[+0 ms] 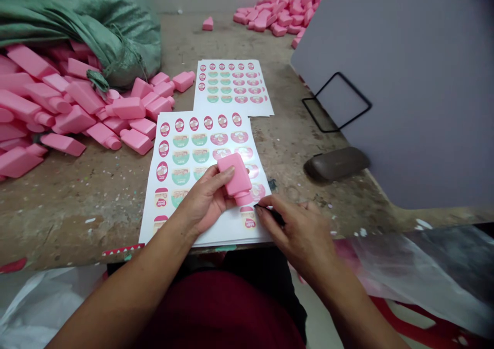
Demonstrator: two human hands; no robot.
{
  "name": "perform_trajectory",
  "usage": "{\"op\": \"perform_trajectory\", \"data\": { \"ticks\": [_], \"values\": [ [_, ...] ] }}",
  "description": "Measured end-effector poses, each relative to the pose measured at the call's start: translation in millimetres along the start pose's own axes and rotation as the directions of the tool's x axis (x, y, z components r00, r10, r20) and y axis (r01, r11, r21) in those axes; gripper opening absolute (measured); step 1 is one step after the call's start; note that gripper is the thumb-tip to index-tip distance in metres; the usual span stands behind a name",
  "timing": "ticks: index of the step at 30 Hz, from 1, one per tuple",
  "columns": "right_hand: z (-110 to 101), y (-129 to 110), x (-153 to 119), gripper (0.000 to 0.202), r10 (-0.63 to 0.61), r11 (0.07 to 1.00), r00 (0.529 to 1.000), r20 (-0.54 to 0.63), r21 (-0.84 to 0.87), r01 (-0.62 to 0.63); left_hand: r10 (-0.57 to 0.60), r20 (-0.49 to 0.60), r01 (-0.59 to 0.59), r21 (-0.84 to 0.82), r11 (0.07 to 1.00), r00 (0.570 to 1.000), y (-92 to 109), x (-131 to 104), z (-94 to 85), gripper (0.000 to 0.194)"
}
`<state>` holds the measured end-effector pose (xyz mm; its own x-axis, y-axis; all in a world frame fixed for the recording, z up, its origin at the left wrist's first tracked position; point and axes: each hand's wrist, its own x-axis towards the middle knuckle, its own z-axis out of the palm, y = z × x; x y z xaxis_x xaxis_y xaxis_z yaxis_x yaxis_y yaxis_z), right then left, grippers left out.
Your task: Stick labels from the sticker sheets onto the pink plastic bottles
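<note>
My left hand is closed round a pink bottle, its neck tilted down toward my right hand. Below the bottle lies a white sheet of printed stickers, on top of other sheets. My right hand pinches a thin dark tool, its tip at the sheet's right side beside a pink and cream sticker. The bottle and my left hand cover part of the sticker rows.
A second sticker sheet stack lies farther back. Pink bottles spill from a green sack at left; more bottles lie at the back. At right are a dark case, a black wire frame and a grey panel.
</note>
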<state>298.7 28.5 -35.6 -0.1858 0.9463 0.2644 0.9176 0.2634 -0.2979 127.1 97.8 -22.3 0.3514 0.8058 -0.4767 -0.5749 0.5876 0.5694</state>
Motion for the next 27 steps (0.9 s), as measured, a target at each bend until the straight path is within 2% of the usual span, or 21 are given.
{"op": "perform_trajectory", "data": {
  "ticks": [5,16,20,27],
  "values": [
    [0.5,-3.5,0.0,0.022,-0.004,0.998,1.0,-0.012,-0.068,0.004,-0.005,0.001,0.005,0.043,0.999,1.0,0.6,-0.5,1.3,0.022],
    [0.5,-6.4,0.3,0.024,-0.001,0.998,0.999,-0.037,-0.071,-0.001,-0.007,0.004,0.007,0.047,0.999,1.0,-0.6,-1.4,0.1,0.026],
    [1.4,-3.0,-0.2,0.02,0.058,0.998,0.998,0.03,-0.011,-0.057,0.001,0.013,-0.002,0.057,0.998,1.0,-1.2,-1.4,-0.9,0.027],
    [-1.0,7.3,0.1,0.019,0.175,0.946,0.963,0.204,0.237,-0.222,0.008,0.007,-0.009,0.047,0.999,1.0,-0.6,-1.0,-0.9,0.026]
  ]
}}
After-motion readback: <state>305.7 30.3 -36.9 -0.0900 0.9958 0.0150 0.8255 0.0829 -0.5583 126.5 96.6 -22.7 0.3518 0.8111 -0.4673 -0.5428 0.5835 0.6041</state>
